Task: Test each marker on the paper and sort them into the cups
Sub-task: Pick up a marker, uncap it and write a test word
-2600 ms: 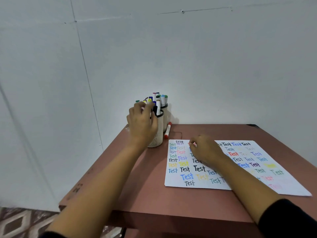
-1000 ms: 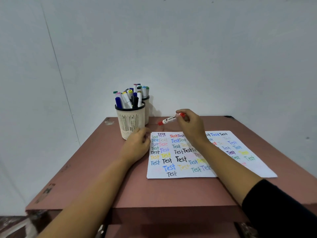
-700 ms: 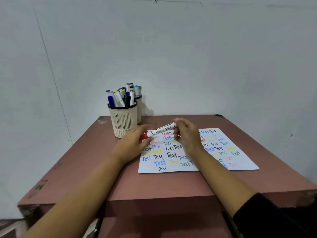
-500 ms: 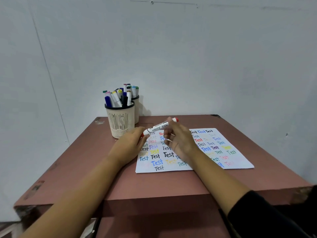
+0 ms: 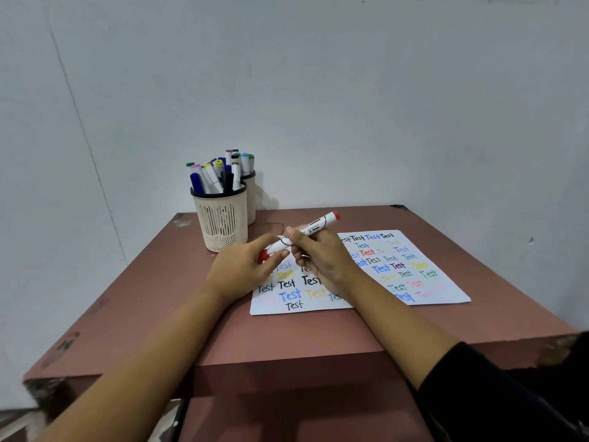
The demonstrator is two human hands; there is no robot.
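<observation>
Right hand point(image 5: 322, 260) has its grip clenched on the red marker point(image 5: 310, 230). The barrel sticks out up-right of the grip, over the paper point(image 5: 414, 282). Left hand point(image 5: 242, 269) pinches what's probably the cap point(image 5: 264, 255), just down-left.

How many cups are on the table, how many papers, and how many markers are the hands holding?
Cups: 2, the front cup and the back cup
Paper: 1
Markers held: 1, the red marker, gripped by the left hand and right hand
Total: 4
</observation>
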